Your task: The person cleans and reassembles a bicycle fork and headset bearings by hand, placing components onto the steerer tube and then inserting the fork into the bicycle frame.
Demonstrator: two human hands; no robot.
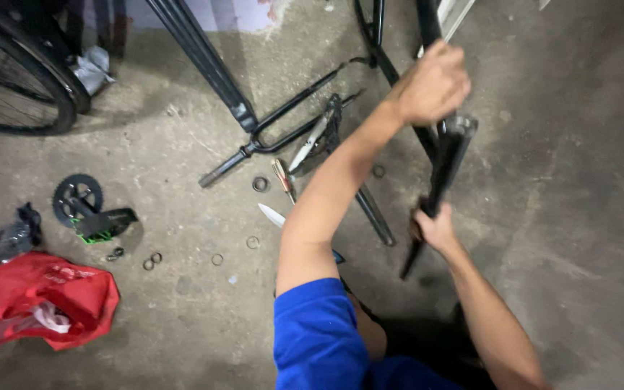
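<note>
My left hand (435,83) is raised and closed around a black bicycle frame tube (427,22) near the top of the view. Just below it a black fork-like part (451,155) slants down toward the concrete floor. My right hand (431,227) grips this part about halfway down its leg. A blue sleeve covers my left upper arm. Where the black part meets the frame tube is hidden behind my left hand.
Another black fork (276,137) lies on the floor with hand tools (283,177) and a blade (272,214) beside it. Small metal rings (217,258) are scattered about. At left are a chainring with crank (77,198), a red bag (37,296) and a wheel (9,79).
</note>
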